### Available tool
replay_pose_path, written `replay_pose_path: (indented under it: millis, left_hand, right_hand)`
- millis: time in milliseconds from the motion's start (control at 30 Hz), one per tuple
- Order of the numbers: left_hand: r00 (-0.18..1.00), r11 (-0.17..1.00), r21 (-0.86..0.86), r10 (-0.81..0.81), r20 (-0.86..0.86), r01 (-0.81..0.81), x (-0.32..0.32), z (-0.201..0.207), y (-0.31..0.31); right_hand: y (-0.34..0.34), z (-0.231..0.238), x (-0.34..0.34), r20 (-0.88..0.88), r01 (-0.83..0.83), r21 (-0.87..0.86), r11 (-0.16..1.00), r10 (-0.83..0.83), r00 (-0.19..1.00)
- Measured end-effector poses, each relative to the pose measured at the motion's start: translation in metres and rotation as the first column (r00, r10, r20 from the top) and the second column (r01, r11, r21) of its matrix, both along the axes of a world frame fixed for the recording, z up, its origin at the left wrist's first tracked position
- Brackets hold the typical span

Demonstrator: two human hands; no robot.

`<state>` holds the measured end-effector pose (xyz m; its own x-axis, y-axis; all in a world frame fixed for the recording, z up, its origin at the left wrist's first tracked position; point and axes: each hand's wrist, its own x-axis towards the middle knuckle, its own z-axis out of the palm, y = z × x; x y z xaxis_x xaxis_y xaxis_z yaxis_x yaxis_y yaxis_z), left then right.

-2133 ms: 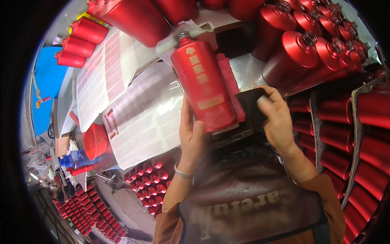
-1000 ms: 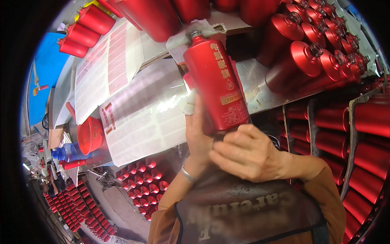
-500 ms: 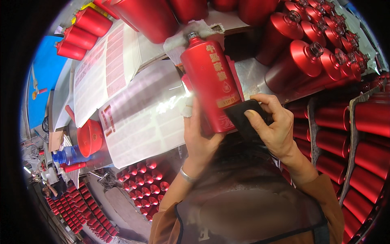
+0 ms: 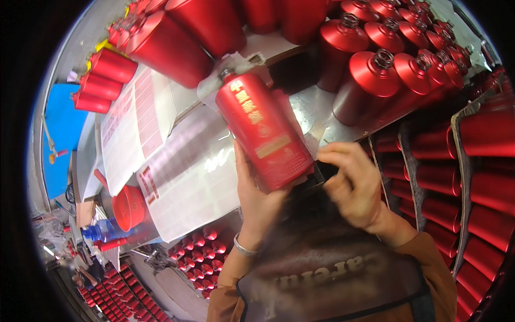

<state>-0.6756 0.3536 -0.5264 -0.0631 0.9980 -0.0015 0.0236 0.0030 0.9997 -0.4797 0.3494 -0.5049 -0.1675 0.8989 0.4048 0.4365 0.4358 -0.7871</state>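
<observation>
A red metallic bottle with gold lettering and a short threaded neck lies tilted in front of me, its neck toward the far left. My left hand is closed around its lower left side, thumb near the base. By the bottle's lower right edge is my right hand, fingers bent and smeared by motion. A black flat scraper shows as a narrow dark strip between its fingertips and thumb, mostly hidden. Behind the bottle's neck sits a whitish cloth on a support.
Printed transfer sheets cover the table to the left. Upright red bottles crowd the back and right. Racks of lying red bottles stand at my right. A red plastic dipper and a blue clear container are at the left.
The bottle has turned slightly, its neck swinging left. My right hand has rolled, so the black scraper now shows only a thin strip. The whole view has shifted a little.
</observation>
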Motion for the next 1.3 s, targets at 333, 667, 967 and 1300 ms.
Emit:
replay_pose_path:
  millis: [333, 667, 967, 1300]
  left_hand:
    - [0.998, 0.996, -0.063, 0.056, -0.03, -0.058, 0.006, 0.004, -0.002]
    - [0.998, 0.997, -0.041, 0.062, 0.028, -0.06, 0.013, -0.005, -0.005]
    - [0.988, 0.993, -0.08, 0.095, 0.125, -0.085, 0.02, 0.003, -0.006]
    - [0.993, 0.994, 0.016, 0.111, 0.03, -0.112, 0.014, -0.012, -0.008]
  right_hand:
    - [0.003, -0.008, -0.013, 0.054, -0.076, -0.088, 0.993, 0.081, 0.995]
    - [-0.001, 0.018, -0.011, 0.227, -0.078, -0.109, 0.991, 0.101, 0.969]
    - [0.008, -0.011, -0.015, -0.061, -0.099, -0.137, 0.986, 0.091, 0.994]
    - [0.005, -0.008, -0.028, -0.803, -0.691, -0.529, 0.492, -0.026, 0.596]
